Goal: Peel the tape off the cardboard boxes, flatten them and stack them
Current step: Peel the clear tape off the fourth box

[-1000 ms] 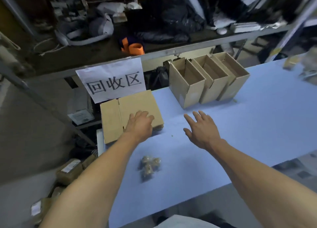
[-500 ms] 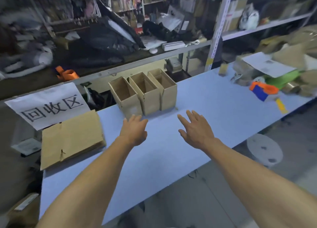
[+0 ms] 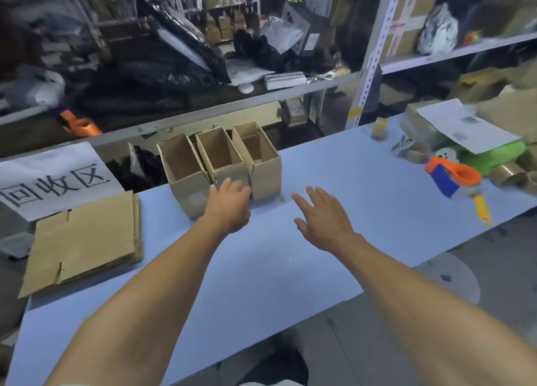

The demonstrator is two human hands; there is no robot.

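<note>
Three open cardboard boxes stand side by side at the far edge of the blue table (image 3: pixel 261 269): a left box (image 3: pixel 186 176), a middle box (image 3: pixel 222 160) and a right box (image 3: pixel 260 159). A stack of flattened cardboard (image 3: pixel 84 240) lies at the table's left end. My left hand (image 3: pixel 229 205) reaches out with relaxed fingers, its tips right in front of the middle box. My right hand (image 3: pixel 322 217) hovers open over the table, to the right of the boxes and holding nothing.
A white paper sign (image 3: pixel 49 179) hangs behind the flattened stack. At the right end lie an orange and blue tape dispenser (image 3: pixel 450 176), tape rolls (image 3: pixel 418 151), a yellow knife (image 3: pixel 482 208), a green object and more cardboard. Cluttered shelves stand behind the table.
My left hand left the flattened stack and moved right toward the standing boxes. My right hand also moved forward. The view swung right, so the table's right end came into sight.
</note>
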